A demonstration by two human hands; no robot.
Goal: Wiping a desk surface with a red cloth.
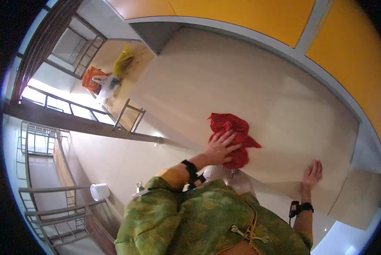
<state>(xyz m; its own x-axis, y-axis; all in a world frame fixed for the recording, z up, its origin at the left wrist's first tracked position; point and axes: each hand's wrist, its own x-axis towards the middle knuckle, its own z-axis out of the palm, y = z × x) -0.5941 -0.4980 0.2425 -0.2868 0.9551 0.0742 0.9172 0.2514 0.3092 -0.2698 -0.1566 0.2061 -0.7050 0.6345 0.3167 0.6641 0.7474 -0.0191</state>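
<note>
A crumpled red cloth [233, 124] lies on a broad beige board [193, 70] in front of me. My left hand [221, 147] presses down on the cloth, its fingers slightly spread over the fabric. Part of the cloth pokes out beyond the fingertips and to the right. Farther right, my right hand [313, 173] rests at the near part of the board, apart from the cloth, with nothing visible in it. Both wrists wear black straps.
Yellow cabinet panels [241, 16] with a grey frame border the board's far side. At the left, an orange bag [94, 79], a white plastic bag [106, 87] and a yellow bag [123, 60] lie beyond a metal rail [126, 111]. Below stand metal bunk frames [56, 210] and a white bucket [99, 192].
</note>
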